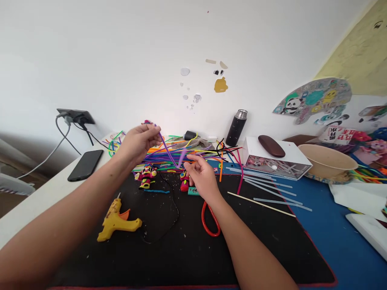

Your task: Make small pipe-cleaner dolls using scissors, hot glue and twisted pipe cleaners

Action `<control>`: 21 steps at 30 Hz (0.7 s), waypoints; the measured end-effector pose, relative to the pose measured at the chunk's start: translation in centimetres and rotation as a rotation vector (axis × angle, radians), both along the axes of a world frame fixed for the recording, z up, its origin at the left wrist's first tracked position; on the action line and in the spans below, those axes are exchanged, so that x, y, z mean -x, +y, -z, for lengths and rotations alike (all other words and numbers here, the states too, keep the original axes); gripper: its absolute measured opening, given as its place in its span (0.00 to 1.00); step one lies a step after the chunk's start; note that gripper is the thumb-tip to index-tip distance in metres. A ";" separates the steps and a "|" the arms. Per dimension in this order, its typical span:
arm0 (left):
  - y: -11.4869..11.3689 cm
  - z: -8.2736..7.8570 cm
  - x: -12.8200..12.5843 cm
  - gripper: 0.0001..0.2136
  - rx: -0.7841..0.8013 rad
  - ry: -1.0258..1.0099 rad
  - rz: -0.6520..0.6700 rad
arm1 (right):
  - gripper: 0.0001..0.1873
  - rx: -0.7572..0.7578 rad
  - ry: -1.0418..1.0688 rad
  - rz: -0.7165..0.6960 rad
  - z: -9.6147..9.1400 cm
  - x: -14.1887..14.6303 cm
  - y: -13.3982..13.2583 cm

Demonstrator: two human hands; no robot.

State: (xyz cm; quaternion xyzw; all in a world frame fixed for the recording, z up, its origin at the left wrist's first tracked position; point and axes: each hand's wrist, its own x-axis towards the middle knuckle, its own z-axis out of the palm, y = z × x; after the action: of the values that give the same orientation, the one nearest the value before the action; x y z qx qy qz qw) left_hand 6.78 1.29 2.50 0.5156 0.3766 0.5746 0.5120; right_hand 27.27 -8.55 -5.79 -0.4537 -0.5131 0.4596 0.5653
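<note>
My left hand (143,139) is raised over the table, its fingertips pinched on a purple pipe cleaner (168,151). The pipe cleaner hangs down to the right and bends sharply up at its low end, which is blurred. Right beside that bend is my right hand (201,173), with its thumb and forefinger slightly apart; I cannot tell whether they touch the strip. A small colourful figure (146,177) lies on the black mat under my left hand. Another small figure (184,181) is partly hidden behind my right hand.
A yellow glue gun (117,219), scissors with a red handle (211,225) and clear glue sticks (272,187) lie on the black mat (181,262). Behind are many pipe cleaners (208,153), a black flask (236,128) and a white box (276,157). A phone (85,165) lies left.
</note>
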 end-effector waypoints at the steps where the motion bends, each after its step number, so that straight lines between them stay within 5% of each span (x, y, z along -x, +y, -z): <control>1: -0.4 0.8 0.0 0.09 0.039 0.001 0.010 | 0.25 -0.007 -0.016 -0.002 0.0 0.1 -0.1; 10: -1.1 2.9 0.7 0.10 0.068 -0.057 -0.089 | 0.20 0.022 -0.052 -0.151 -0.3 1.2 -1.2; 21: -2.3 4.1 0.2 0.16 0.087 -0.061 -0.043 | 0.24 0.048 -0.107 -0.126 0.1 1.2 -0.9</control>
State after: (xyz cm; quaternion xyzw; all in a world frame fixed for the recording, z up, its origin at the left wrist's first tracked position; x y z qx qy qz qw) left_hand 6.54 -1.05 -1.55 0.4669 0.3966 0.5841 0.5325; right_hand 26.12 -9.46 -5.85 -0.4576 -0.5590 0.4817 0.4961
